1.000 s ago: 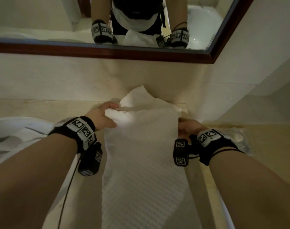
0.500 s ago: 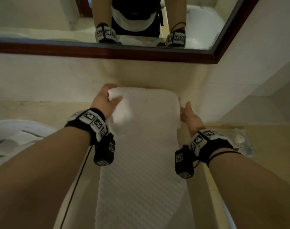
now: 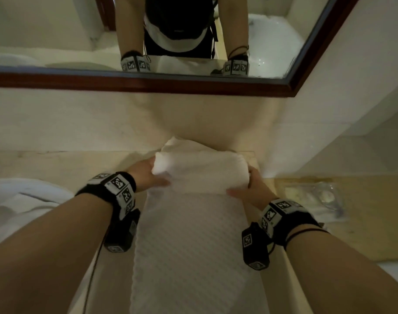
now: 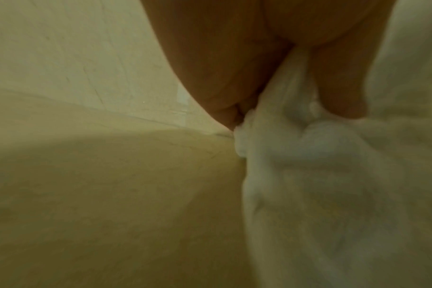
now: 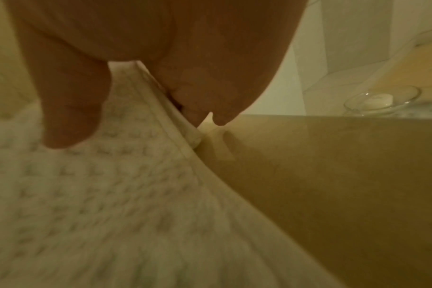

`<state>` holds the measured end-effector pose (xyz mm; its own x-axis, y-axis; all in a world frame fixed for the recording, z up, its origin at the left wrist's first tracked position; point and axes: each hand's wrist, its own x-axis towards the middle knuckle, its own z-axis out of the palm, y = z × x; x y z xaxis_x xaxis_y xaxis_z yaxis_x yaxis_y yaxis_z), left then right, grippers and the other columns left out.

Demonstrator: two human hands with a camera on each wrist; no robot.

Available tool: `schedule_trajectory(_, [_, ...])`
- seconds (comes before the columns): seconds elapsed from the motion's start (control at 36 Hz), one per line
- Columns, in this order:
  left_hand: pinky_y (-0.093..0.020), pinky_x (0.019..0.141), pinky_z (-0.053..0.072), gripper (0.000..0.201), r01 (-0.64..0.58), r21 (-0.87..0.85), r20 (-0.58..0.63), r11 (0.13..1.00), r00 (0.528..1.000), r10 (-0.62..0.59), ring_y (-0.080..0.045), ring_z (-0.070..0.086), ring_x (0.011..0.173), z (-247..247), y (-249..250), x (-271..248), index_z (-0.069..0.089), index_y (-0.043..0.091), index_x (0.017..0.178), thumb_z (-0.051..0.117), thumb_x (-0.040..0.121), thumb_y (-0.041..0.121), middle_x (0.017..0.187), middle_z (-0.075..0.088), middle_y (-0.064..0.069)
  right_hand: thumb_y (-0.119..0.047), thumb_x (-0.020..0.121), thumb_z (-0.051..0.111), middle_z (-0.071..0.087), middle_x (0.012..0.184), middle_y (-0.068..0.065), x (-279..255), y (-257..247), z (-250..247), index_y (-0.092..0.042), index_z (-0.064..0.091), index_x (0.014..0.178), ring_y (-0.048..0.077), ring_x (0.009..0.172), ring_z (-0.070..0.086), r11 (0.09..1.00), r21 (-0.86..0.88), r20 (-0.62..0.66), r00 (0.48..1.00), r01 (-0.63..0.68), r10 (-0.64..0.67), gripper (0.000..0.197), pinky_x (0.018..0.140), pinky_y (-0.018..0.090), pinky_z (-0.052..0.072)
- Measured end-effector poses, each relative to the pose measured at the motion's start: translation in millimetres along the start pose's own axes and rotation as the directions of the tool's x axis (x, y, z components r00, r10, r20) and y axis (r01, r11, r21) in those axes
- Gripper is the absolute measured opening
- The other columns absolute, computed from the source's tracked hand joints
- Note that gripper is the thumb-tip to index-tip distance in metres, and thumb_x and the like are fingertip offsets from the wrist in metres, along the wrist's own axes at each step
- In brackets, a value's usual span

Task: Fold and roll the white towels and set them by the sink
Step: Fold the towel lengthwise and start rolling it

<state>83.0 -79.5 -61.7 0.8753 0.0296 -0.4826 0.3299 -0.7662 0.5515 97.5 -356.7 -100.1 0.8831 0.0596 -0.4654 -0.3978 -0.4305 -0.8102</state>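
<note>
Both hands (image 3: 145, 175) grip towel (image 3: 200, 175) roll (far end).

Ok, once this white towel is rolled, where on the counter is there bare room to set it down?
Bare beige stone counter lies left of the half-rolled white waffle towel, between the back wall and the rumpled white cloth. The right side is crowded: a clear glass dish with a small white candle sits there. The left hand and right hand grip the roll's ends.

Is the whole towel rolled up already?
No. Only the far end of the white towel is rolled between the left hand and right hand; the rest lies flat on the counter.
</note>
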Motion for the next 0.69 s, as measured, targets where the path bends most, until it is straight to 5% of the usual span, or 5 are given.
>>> schedule_trajectory(0.11, [-0.027, 0.101, 0.032, 0.07, 0.002, 0.203, 0.014, 0.979, 1.0, -0.005, -0.026, 0.042, 0.129, 4.3, -8.8, -0.4, 0.029, 0.015, 0.145, 0.065, 0.087, 0.026, 0.145, 0.041, -0.01, -0.018, 0.08, 0.072, 0.059, 0.112, -0.002, 5.8, -5.7, -1.2, -0.02, 0.046, 0.134, 0.02, 0.108, 0.055, 0.995, -0.09, -0.066, 0.997, 0.04, -0.046, 0.059, 0.088, 0.034, 0.046])
schedule_trajectory(0.25, [-0.03, 0.102, 0.032, 0.064, 0.061, 0.016, -0.194, 0.998, 0.979, -0.057, -0.03, 0.04, 0.131, -5.1, -18.9, 1.1, 0.03, 0.011, 0.145, 0.06, 0.091, 0.024, 0.145, 0.04, -0.013, -0.01, 0.091, 0.054, 0.056, 0.109, -0.001, 4.5, -24.8, 18.0, -0.018, 0.042, 0.134, 0.016, 0.101, 0.053, 0.989, -0.029, -0.191, 0.97, 0.145, -0.148, 0.046, 0.076, 0.021, 0.043])
schedule_trajectory(0.39, [-0.033, 0.097, 0.035, 0.06, 0.17, -0.263, -0.238, 0.95, 0.942, -0.235, -0.034, 0.047, 0.124, -2.8, -17.8, 8.5, 0.04, 0.005, 0.138, 0.04, 0.096, 0.048, 0.136, 0.049, -0.017, -0.023, 0.084, 0.067, 0.03, 0.147, 0.009, -2.6, -17.3, 35.1, -0.022, 0.018, 0.148, 0.025, 0.135, 0.033, 0.961, -0.259, -0.256, 0.953, 0.096, -0.164, 0.081, 0.111, 0.036, 0.03])
schedule_trajectory(0.56, [-0.036, 0.11, 0.025, 0.064, 0.243, -0.259, -0.261, 0.935, 0.914, -0.31, -0.035, 0.032, 0.136, 2.2, -10.3, 15.2, 0.03, -0.001, 0.144, 0.021, 0.101, 0.046, 0.148, 0.032, -0.022, -0.056, 0.094, 0.036, -0.035, 0.15, -0.003, -35.1, 10.4, 36.0, -0.036, -0.014, 0.147, 0.027, 0.141, -0.027, 0.429, -0.839, 0.277, 0.941, 0.335, -0.193, 0.076, 0.115, 0.037, -0.013])
schedule_trajectory(0.69, [-0.036, 0.106, 0.029, 0.059, 0.261, -0.267, -0.293, 0.928, 0.895, -0.336, -0.039, 0.035, 0.133, 7.3, -12.1, 20.9, 0.028, -0.009, 0.141, 0.029, 0.102, 0.036, 0.145, 0.034, -0.027, -0.063, 0.094, 0.023, -0.034, 0.151, 0.003, -46.1, 41.8, 27.4, -0.038, -0.02, 0.145, 0.028, 0.141, -0.027, 0.452, -0.873, 0.243, 0.967, 0.184, 0.076, 0.071, 0.114, 0.042, -0.015])
